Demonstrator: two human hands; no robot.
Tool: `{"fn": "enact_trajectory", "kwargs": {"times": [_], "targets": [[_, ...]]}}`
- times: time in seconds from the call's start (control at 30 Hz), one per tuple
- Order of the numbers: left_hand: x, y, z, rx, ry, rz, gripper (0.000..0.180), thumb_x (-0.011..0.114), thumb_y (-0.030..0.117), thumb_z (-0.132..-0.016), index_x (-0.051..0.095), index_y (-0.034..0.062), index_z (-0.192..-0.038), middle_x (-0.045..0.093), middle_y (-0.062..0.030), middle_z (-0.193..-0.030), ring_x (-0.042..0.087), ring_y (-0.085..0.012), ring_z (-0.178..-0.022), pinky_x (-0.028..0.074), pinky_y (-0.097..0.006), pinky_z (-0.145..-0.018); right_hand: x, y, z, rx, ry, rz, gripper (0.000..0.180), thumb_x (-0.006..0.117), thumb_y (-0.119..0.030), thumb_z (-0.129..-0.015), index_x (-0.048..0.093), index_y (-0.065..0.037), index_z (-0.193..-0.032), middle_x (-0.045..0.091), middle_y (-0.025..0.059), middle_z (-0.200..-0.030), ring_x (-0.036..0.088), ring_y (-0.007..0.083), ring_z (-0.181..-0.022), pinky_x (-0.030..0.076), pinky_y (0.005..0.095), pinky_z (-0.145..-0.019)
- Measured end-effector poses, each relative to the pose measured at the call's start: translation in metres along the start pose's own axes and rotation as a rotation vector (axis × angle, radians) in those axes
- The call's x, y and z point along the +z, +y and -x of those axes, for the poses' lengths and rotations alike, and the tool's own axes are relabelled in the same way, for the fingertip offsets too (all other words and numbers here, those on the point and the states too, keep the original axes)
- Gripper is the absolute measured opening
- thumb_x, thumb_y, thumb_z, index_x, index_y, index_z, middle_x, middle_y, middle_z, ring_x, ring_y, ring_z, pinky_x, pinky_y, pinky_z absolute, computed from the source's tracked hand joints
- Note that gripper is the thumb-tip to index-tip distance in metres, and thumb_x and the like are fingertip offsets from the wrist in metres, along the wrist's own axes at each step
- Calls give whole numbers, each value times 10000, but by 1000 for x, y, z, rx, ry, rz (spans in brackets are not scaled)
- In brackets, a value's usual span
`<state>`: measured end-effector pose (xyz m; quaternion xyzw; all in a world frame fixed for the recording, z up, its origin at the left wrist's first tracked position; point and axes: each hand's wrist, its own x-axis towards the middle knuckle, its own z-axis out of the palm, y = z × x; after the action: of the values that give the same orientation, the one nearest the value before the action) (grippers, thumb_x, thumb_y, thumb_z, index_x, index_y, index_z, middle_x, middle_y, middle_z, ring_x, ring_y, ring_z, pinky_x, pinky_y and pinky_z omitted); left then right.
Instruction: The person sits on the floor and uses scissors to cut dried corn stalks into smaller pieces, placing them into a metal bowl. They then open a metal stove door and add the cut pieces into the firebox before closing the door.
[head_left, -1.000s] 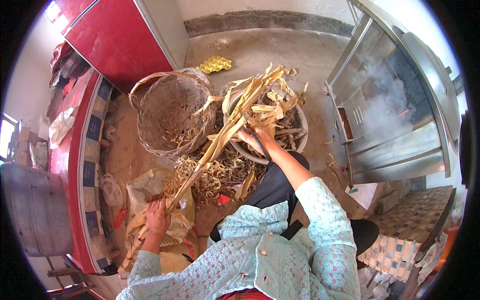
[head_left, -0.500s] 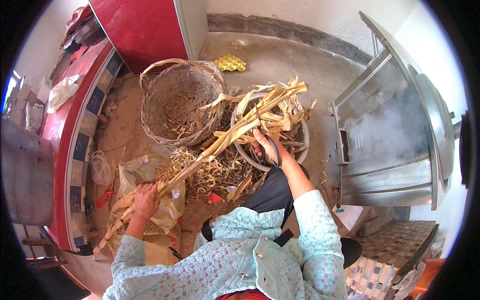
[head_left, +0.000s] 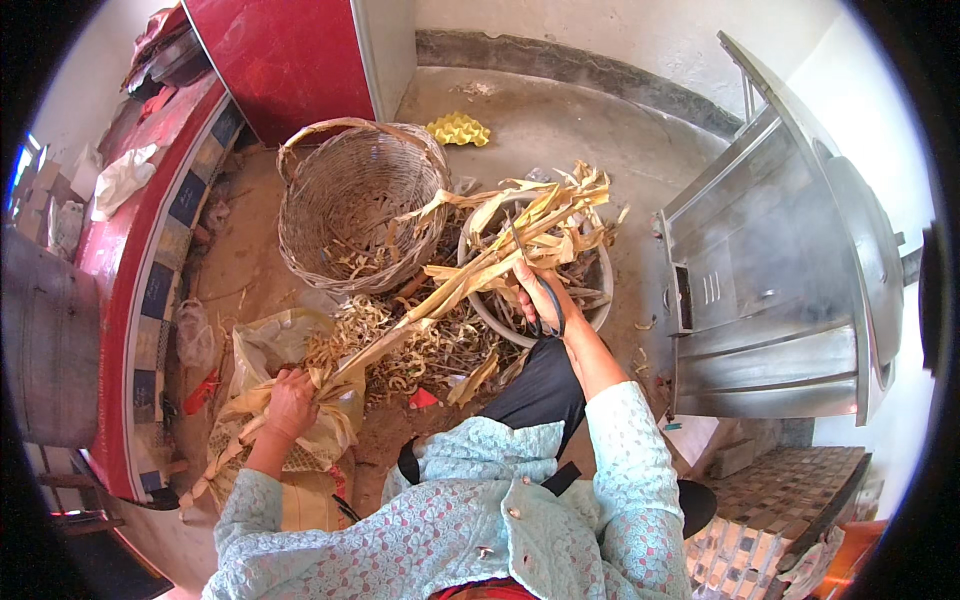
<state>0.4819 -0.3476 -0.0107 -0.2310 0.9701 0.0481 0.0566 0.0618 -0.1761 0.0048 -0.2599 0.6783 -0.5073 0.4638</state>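
Observation:
A long dried corn stalk (head_left: 385, 345) with papery leaves slants from lower left up across a pale round basin (head_left: 487, 318). My left hand (head_left: 291, 402) is closed around its lower part, over a plastic bag (head_left: 255, 345). My right hand (head_left: 537, 297) grips black-handled scissors (head_left: 558, 312) at the basin's near side. The scissor blades reach up among the leaves; whether they are open or closed on the stalk is hard to see. Cut pieces of stalk and leaf fill the basin beneath.
A wicker basket (head_left: 292, 238) with some scraps stands left of the basin. Chopped husks (head_left: 400, 365) cover the floor between. At right, a steaming metal stove (head_left: 770, 300); at left, a red-topped tiled counter (head_left: 110, 330). A yellow egg tray (head_left: 458, 129) lies behind.
My right hand and the scissors have shifted very slightly down and right. The stalk's leafy end sits slightly lower over the basin. My left hand keeps its hold.

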Motion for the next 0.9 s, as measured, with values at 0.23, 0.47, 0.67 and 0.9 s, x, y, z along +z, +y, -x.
{"fn": "enact_trajectory", "kwargs": {"times": [0.23, 0.47, 0.67, 0.9], "targets": [[-5, -3, 0, -88, 152, 47, 497, 709, 39, -526, 545, 30, -995, 547, -111, -900, 523, -294, -893, 387, -389, -804, 12, -11, 14, 12, 65, 91, 591, 485, -576, -863, 592, 6, -849, 427, -23, -500, 420, 70, -367, 343, 236, -345], [2, -9, -3, -85, 196, 85, 581, 673, 13, -552, 527, -8, -1114, 557, -131, -941, 527, -310, -921, 389, -399, -819, 15, -17, 20, 19, 163, 116, 509, 586, -499, -835, 461, -47, -636, 456, 18, -493, 458, 112, -355, 352, 265, -326], [2, -15, -5, -107, 155, 128, 556, 643, 6, -562, 531, -4, -1107, 564, -145, -930, 537, -321, -900, 395, -408, -820, 19, -10, 21, -86, 184, 326, 459, 593, -436, -849, 534, -35, -635, 491, 41, -476, 450, 146, -353, 370, 296, -357], [-20, -2, -20, -71, 323, 88, 587, 608, 1, -584, 506, 8, -1162, 558, -133, -930, 533, -313, -915, 394, -408, -817, 18, -9, 15, 7, 169, 96, 510, 612, -501, -817, 489, -36, -646, 504, 38, -488, 514, 128, -376, 413, 266, -354]]}}
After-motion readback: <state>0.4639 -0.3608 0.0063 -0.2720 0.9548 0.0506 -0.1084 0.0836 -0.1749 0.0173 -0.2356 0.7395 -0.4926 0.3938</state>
